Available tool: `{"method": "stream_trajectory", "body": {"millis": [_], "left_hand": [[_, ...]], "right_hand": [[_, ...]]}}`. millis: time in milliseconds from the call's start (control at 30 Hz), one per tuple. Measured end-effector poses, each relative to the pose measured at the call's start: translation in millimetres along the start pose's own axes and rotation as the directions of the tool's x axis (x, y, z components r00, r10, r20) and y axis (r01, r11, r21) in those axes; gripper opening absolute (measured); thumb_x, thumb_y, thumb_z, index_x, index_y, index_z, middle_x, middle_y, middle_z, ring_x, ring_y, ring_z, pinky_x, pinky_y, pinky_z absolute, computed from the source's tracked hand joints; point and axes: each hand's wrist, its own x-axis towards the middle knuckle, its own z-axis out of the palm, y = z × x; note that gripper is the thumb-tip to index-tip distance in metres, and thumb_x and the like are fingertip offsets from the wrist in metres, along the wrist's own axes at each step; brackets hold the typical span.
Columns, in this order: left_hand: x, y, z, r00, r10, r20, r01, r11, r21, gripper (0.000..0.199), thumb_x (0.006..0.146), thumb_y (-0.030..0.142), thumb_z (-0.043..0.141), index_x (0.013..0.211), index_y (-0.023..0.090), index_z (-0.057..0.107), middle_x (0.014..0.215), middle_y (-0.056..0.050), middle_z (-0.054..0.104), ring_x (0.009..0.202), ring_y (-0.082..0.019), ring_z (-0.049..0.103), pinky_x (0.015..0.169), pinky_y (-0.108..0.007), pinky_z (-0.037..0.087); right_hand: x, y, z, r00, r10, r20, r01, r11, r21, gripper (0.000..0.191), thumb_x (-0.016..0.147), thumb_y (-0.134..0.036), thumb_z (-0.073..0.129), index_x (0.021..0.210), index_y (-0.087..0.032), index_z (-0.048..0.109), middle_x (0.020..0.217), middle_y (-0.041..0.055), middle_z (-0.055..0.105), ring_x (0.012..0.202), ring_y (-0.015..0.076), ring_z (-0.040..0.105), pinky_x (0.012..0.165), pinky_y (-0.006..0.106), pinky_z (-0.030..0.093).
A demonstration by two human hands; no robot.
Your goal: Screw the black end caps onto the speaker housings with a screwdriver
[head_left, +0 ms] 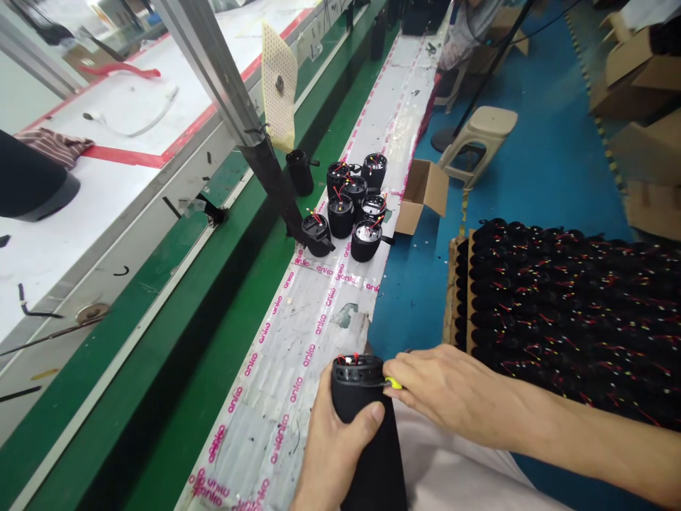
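Note:
My left hand (pixel 340 440) is wrapped round a tall black fabric-covered cylinder (pixel 372 454), which looks like a speaker body, held upright with a slight tilt. Red wire ends and a small white piece show in its open top. My right hand (pixel 430 383) is closed on a small tool with a yellow-green handle (pixel 394 383). The tool's thin tip touches the side of the cylinder just under the bare black plastic rim; the rest of it is hidden by my fingers. Farther up the bench stand several short black cylinders (pixel 340 216) with red wires sticking out.
The narrow bench (pixel 277 355) is covered in printed tape. A metal post (pixel 223 71) rises at its left. On the right lie a large batch of black cylinders (pixel 574 305), an open carton (pixel 420 199) and a plastic stool (pixel 484 135). Another person (pixel 468 32) sits farther along.

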Motion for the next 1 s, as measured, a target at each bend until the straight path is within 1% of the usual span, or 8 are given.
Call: {"method": "stream_trajectory", "body": {"millis": [200,367,467,533,600,667,833,1000], "left_hand": [[-5.5,7.3,3.5,0.997,-0.034,-0.076,0.044,0.99,0.137,0.067,0.074,0.05,0.085,0.132,0.024,0.063,0.13,-0.009,0.076,0.128,-0.037,0.065,0.106,-0.046,0.049],[-9.1,9.1,4.8,0.992,-0.046,-0.116,0.069,0.976,0.207,0.071,0.074,0.043,0.084,0.137,0.024,0.059,0.129,-0.01,0.075,0.125,-0.037,0.066,0.108,-0.049,0.046],[-8.1,5.8,3.4,0.992,-0.021,-0.122,0.044,0.98,0.193,0.073,0.072,0.048,0.085,0.135,0.023,0.059,0.126,-0.01,0.076,0.121,-0.036,0.067,0.105,-0.048,0.048],[-6.7,2.5,2.9,0.994,0.008,-0.111,0.007,0.991,0.134,0.073,0.071,0.053,0.086,0.132,0.023,0.061,0.126,-0.011,0.075,0.121,-0.036,0.067,0.105,-0.046,0.049],[-5.4,-0.5,3.3,0.996,0.016,-0.093,-0.009,0.998,0.068,0.073,0.07,0.056,0.086,0.131,0.023,0.062,0.127,-0.01,0.074,0.123,-0.036,0.066,0.106,-0.045,0.048],[-4.6,-2.5,4.2,0.997,0.008,-0.079,-0.006,1.0,0.029,0.074,0.071,0.056,0.087,0.132,0.023,0.062,0.13,-0.01,0.074,0.126,-0.036,0.065,0.108,-0.045,0.048],[-5.9,-2.0,4.2,0.996,-0.016,-0.09,0.026,0.993,0.111,0.085,0.074,0.05,0.084,0.148,0.022,0.051,0.141,-0.013,0.069,0.134,-0.037,0.061,0.115,-0.05,0.042],[-8.1,-2.3,3.3,0.991,0.003,-0.135,0.027,0.975,0.222,0.092,0.074,0.047,0.085,0.154,0.022,0.046,0.142,-0.015,0.069,0.135,-0.04,0.06,0.116,-0.055,0.041]], "right_hand": [[1.5,-7.5,-7.6,0.999,0.05,0.019,-0.047,0.99,-0.132,0.015,0.107,-0.028,0.05,0.093,-0.026,0.046,0.075,-0.0025,0.058,0.057,0.0206,0.058,0.054,0.038,0.022],[6.6,-3.5,-8.1,0.998,-0.022,0.057,0.03,0.991,-0.131,0.014,0.1,-0.017,0.058,0.092,-0.024,0.049,0.073,-0.0017,0.06,0.058,0.0203,0.058,0.052,0.038,0.019],[8.5,4.1,-4.8,0.999,-0.031,0.04,0.031,0.999,-0.013,0.016,0.106,-0.022,0.049,0.091,-0.023,0.053,0.073,-0.0012,0.063,0.057,0.0185,0.059,0.052,0.036,0.025],[8.5,8.3,-4.4,1.0,0.0,0.006,-0.001,0.983,0.182,0.023,0.111,-0.027,0.041,0.094,-0.021,0.056,0.077,-0.0004,0.067,0.062,0.0168,0.063,0.055,0.033,0.033],[7.4,10.3,-5.6,0.996,0.087,0.007,-0.083,0.912,0.402,0.028,0.114,-0.031,0.036,0.098,-0.021,0.057,0.08,-0.0009,0.069,0.064,0.0141,0.063,0.058,0.03,0.039],[5.5,9.7,-6.9,0.986,0.16,0.047,-0.162,0.853,0.496,0.028,0.114,-0.034,0.035,0.099,-0.022,0.056,0.08,-0.0025,0.068,0.063,0.0124,0.061,0.06,0.028,0.041],[0.2,-1.6,-4.2,0.995,0.095,-0.01,-0.09,0.972,0.218,0.031,0.115,-0.035,0.029,0.096,-0.023,0.052,0.08,-0.0018,0.064,0.063,0.0164,0.06,0.057,0.034,0.035],[-0.2,-10.2,-4.8,0.998,0.039,-0.044,-0.041,0.998,-0.045,0.029,0.114,-0.032,0.025,0.095,-0.025,0.046,0.078,-0.001,0.059,0.061,0.0197,0.059,0.054,0.038,0.027]]}}
